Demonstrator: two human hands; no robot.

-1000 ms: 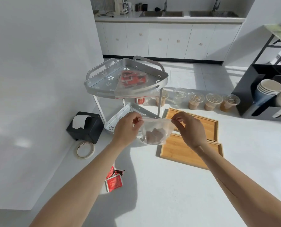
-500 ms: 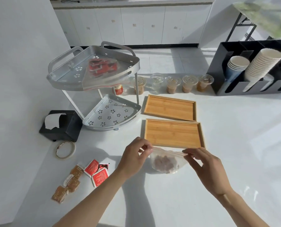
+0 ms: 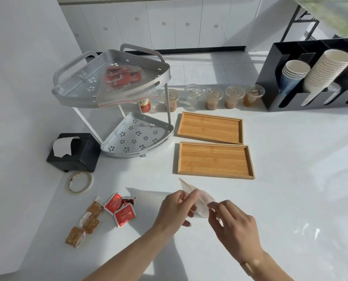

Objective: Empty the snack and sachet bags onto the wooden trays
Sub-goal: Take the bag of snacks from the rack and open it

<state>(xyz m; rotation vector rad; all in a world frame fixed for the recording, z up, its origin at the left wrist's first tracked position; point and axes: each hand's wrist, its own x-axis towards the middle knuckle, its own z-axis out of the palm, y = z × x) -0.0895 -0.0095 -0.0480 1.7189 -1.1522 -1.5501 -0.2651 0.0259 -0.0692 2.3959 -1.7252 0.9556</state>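
Note:
My left hand (image 3: 174, 211) and my right hand (image 3: 232, 226) both pinch a clear plastic snack bag (image 3: 199, 197), held just above the white counter in front of the near wooden tray (image 3: 214, 160). The bag's contents are hidden behind my fingers. A second wooden tray (image 3: 210, 127) lies behind the first, and nothing lies on either tray. A clear bag of red sachets (image 3: 122, 82) lies on the top tier of a silver corner rack (image 3: 84, 96). Loose red sachets (image 3: 120, 207) and brown snack packets (image 3: 88, 222) lie on the counter left of my hands.
A roll of tape (image 3: 80, 182) and a black tissue box (image 3: 73, 152) sit left of the rack. Several lidded plastic cups (image 3: 213, 98) line the back of the counter. A black holder with stacked paper cups (image 3: 314, 78) stands at the right.
My hands brought the snack bag down from in front of the rack to the counter before the near tray. The bag now looks folded narrow between my fingers.

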